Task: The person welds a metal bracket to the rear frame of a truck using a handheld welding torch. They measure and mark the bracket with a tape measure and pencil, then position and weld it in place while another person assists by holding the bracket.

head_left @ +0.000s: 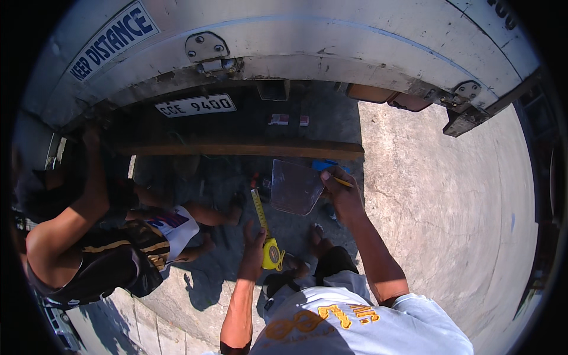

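Note:
My left hand [253,254] is closed on a yellow tape measure [271,255], whose blade [258,208] is pulled out and points up toward the truck. My right hand [340,192] grips a dark, flat, glossy plate [294,186] with rounded corners, along with a thin yellow pencil [345,182]. Behind the plate a blue object [324,164] shows partly. A small red item [254,180] is near the blade's end, too dim to name.
Above is a truck's pale rear body [331,41] with hinges and a number plate. A wooden beam [236,148] runs below it, and two small packets [278,119] lie beyond. People in dark and white clothing [94,254] crowd the left. Sunlit concrete [438,207] spreads to the right.

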`<move>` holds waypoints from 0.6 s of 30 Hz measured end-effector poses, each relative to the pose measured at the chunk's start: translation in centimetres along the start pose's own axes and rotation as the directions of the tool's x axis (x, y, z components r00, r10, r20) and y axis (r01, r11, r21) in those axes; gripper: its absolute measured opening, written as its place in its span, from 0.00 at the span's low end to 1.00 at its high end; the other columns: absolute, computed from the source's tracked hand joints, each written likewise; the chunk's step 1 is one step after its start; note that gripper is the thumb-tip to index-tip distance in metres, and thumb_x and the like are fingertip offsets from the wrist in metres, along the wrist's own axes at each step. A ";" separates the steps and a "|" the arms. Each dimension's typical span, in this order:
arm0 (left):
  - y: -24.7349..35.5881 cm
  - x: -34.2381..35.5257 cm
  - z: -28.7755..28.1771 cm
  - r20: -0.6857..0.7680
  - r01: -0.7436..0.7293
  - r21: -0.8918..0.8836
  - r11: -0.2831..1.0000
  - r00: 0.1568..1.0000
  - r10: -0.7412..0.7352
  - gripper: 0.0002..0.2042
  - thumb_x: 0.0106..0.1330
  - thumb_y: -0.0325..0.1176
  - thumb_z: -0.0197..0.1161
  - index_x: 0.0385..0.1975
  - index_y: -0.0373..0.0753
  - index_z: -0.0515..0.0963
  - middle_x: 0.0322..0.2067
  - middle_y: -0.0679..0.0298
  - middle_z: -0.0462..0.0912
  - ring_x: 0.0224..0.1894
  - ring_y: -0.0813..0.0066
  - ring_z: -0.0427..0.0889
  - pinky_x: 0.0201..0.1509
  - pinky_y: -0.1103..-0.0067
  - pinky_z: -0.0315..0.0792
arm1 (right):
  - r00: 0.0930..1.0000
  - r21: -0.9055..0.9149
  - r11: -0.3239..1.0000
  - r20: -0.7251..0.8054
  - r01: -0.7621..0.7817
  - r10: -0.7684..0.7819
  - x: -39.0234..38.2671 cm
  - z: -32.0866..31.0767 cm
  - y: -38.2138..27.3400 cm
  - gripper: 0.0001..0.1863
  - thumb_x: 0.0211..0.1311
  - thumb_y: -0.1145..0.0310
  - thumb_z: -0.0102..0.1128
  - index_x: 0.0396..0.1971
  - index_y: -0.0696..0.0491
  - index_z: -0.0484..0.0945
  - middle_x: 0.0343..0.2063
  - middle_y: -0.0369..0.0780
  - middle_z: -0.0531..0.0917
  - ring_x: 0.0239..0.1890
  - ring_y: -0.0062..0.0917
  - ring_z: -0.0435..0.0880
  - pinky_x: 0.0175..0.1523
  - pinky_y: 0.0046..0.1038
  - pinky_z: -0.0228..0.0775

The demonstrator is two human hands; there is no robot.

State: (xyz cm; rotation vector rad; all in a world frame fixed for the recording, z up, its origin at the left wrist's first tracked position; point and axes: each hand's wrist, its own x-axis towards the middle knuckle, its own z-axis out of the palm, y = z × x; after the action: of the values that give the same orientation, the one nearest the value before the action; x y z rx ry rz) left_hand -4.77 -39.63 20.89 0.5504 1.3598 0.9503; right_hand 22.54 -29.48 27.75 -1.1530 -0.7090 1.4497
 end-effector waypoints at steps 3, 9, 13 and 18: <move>-1.9 -1.1 -1.4 0.083 0.059 -0.031 0.998 0.995 -0.057 0.25 0.84 0.46 0.62 0.75 0.51 0.65 0.51 0.65 0.77 0.48 0.74 0.79 0.52 0.71 0.78 | 1.000 0.039 0.999 0.004 -0.017 0.017 -1.8 -0.3 1.7 0.11 0.80 0.59 0.69 0.43 0.52 0.85 0.34 0.33 0.87 0.37 0.18 0.86 0.45 0.28 0.81; -2.4 -0.9 -2.5 0.139 0.101 -0.010 0.995 0.985 -0.098 0.21 0.84 0.50 0.62 0.65 0.42 0.78 0.50 0.62 0.81 0.48 0.74 0.80 0.54 0.71 0.78 | 0.999 -0.002 0.999 -0.003 -0.049 0.049 -3.8 0.7 2.6 0.13 0.77 0.57 0.72 0.42 0.52 0.86 0.33 0.33 0.87 0.36 0.17 0.85 0.44 0.27 0.80; 0.5 -0.5 -1.3 0.218 0.003 -0.054 0.999 0.976 0.009 0.20 0.81 0.47 0.67 0.59 0.37 0.83 0.51 0.64 0.84 0.52 0.75 0.82 0.56 0.72 0.77 | 1.000 0.042 0.999 0.006 -0.003 0.003 -3.5 2.8 1.3 0.14 0.77 0.57 0.73 0.44 0.53 0.86 0.35 0.33 0.87 0.36 0.18 0.86 0.44 0.27 0.80; 4.0 -1.1 1.0 0.285 -0.025 -0.275 0.961 0.953 0.107 0.18 0.76 0.38 0.74 0.57 0.34 0.84 0.49 0.65 0.87 0.51 0.75 0.85 0.56 0.73 0.78 | 0.991 0.124 0.990 0.106 0.068 -0.081 -3.4 4.0 -0.7 0.14 0.77 0.57 0.72 0.48 0.53 0.86 0.38 0.34 0.89 0.38 0.20 0.89 0.47 0.28 0.82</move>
State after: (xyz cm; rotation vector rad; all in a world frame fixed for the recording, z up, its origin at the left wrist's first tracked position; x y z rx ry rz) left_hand -4.71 -38.21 24.93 0.5103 0.9290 1.0415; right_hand 18.91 -31.95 30.71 -0.9500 -0.7245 1.4812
